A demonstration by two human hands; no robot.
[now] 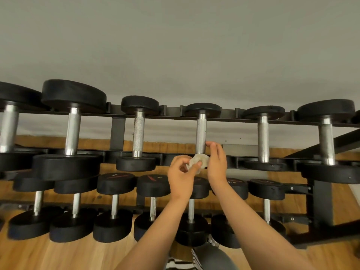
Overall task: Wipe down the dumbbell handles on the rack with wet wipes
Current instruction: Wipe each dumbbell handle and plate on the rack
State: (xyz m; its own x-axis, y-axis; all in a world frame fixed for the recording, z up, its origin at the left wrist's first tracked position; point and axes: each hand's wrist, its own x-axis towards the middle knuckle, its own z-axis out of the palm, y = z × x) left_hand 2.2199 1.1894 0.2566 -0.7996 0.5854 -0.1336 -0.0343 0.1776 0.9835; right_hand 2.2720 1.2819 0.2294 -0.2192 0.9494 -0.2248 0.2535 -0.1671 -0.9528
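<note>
White and crumpled into a small wad, the wipe sits at the near end of a steel handle, just where the bar meets the black front weight, most of which is covered by the two hands. The left hand pinches the wad between thumb and bent fingers. The right hand stands just beside it, fingers loosely bent and reaching up along the handle with the tips at the bar; its thumb is hidden, so I cannot tell whether it also holds the wipe. This handle belongs to the fourth dumbbell from the left on the upper row of the black metal rack. Six handles show on that row, the leftmost one cut by the frame edge, and a dark sliver at the far right edge is too little to name. Seven dumbbells lie on the lower row; six of their handles can be seen, while the right forearm covers that of the sixth. Red markings and numbers on the lower weights are too blurred to read. Behind the rack are a grey wall and a wooden floor. At the bottom edge a striped cloth and a dark rounded shape are cut off.
</note>
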